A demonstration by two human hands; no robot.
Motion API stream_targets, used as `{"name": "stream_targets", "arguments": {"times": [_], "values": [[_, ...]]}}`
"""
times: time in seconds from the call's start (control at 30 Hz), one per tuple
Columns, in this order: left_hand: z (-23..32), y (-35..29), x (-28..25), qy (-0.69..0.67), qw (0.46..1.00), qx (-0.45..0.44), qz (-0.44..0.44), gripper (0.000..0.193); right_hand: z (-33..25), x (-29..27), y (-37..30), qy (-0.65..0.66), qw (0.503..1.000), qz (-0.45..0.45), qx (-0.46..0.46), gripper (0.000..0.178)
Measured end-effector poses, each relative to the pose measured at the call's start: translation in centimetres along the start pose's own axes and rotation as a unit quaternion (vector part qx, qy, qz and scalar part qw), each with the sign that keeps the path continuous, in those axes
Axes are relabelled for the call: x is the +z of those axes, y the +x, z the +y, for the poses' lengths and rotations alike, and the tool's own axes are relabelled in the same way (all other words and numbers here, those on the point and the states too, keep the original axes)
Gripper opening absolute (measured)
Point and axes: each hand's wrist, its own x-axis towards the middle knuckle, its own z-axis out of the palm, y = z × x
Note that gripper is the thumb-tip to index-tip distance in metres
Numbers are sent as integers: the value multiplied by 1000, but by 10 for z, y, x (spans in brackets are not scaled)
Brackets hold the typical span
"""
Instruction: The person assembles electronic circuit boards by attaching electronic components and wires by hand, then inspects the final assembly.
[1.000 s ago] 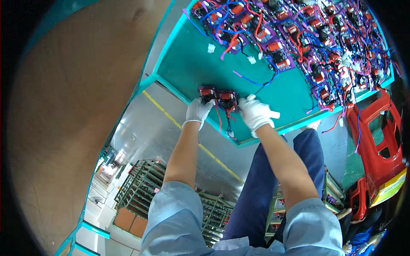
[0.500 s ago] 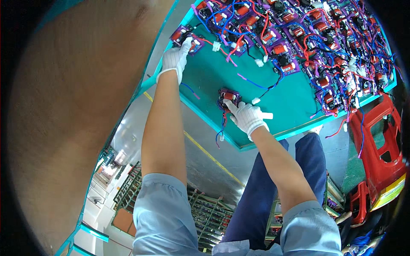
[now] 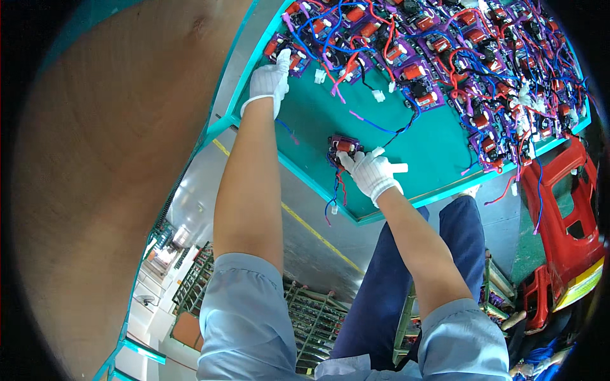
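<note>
My left hand [image 3: 269, 84], in a white striped glove, grips a purple circuit board [image 3: 296, 62] with red and black components at the tray's far left corner. Its palm side and part of the board are hidden. Nearer to me, my right hand [image 3: 373, 174], gloved the same way, has its fingertips closed on the near side of another circuit board [image 3: 344, 146]. Blue and red wires [image 3: 335, 189] with a white plug hang from that board toward the tray's front edge. Both boards lie low over the green tray [image 3: 305, 130].
Many wired circuit boards [image 3: 476, 76] crowd the tray's far and right parts. A blue wire with a black section [image 3: 397, 130] crosses the green surface. A brown wooden surface [image 3: 121, 190] lies left. Red plastic stools [image 3: 562, 203] stand at the right, and green racks [image 3: 318, 320] below.
My left hand has slid its board slightly farther and to the right, against the neighbouring boards. My right hand and its board have shifted only a little, down and to the right.
</note>
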Motion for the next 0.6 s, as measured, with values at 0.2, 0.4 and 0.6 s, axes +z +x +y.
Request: {"name": "stream_targets", "arguments": {"times": [0.2,0.4,0.6], "values": [[1,2,-2,68,993,74,60,67,12,9,-6,-32,999,36,4,47],[-11,0,-10,20,995,60,73,64,20,6,-11,-23,997,75,-21,41],[-40,-27,2,-358,929,-80,43,56,22,-1,-14,-16,998,57,-9,40]]}}
